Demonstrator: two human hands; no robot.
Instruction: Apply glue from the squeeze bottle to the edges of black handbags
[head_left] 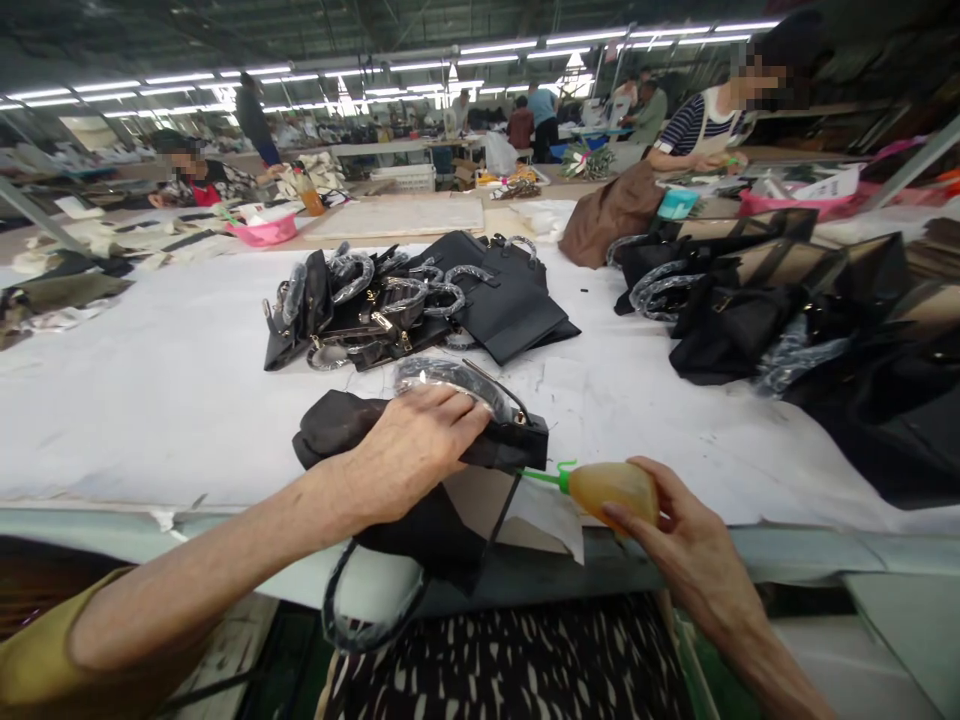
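My left hand (409, 445) lies over a black handbag (337, 425) at the near edge of the white-covered table (150, 400), fingers curled on its top beside the plastic-wrapped handle (450, 378). My right hand (675, 535) is closed around a yellowish squeeze bottle (611, 488). Its green nozzle (544, 476) points left and touches the bag's right end. Part of the bag and a strap hang over the table edge toward my lap.
A pile of black handbags with wrapped handles (409, 300) lies mid-table. More black and tan bags (780, 300) are stacked on the right. A pink basin (264, 232) and a brown bag (611, 212) sit farther back. Other people (697, 125) work at the far tables.
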